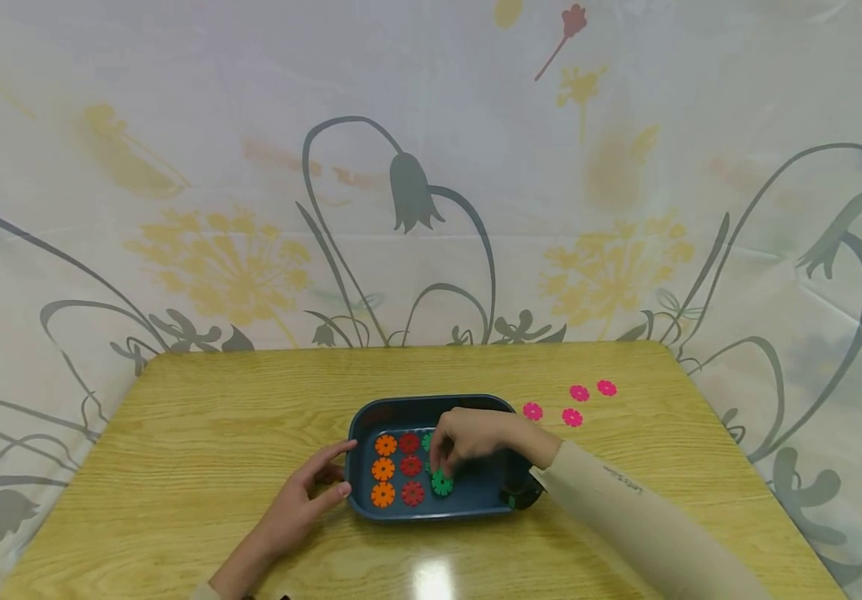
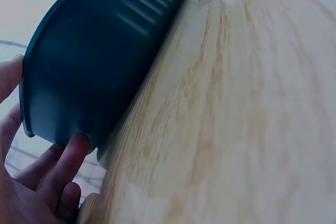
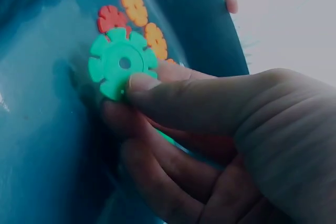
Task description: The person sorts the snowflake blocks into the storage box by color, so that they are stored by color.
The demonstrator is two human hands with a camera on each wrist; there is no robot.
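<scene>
A dark blue tray (image 1: 468, 510) holds a column of three orange flower-shaped discs (image 1: 383, 469) and beside it three red ones (image 1: 411, 465). My right hand (image 1: 472, 433) reaches into the tray and pinches a green notched disc (image 3: 123, 64) between thumb and fingers, tilted up from the tray floor. Other green discs (image 1: 427, 440) are partly hidden behind those fingers. My left hand (image 1: 303, 492) rests against the tray's left end, its fingertips touching the outer wall (image 2: 79, 77) and rim.
Several pink flower discs (image 1: 572, 417) lie on the wooden table (image 1: 236, 417) beyond the tray's right end. A printed floral cloth (image 1: 431, 250) hangs behind the table.
</scene>
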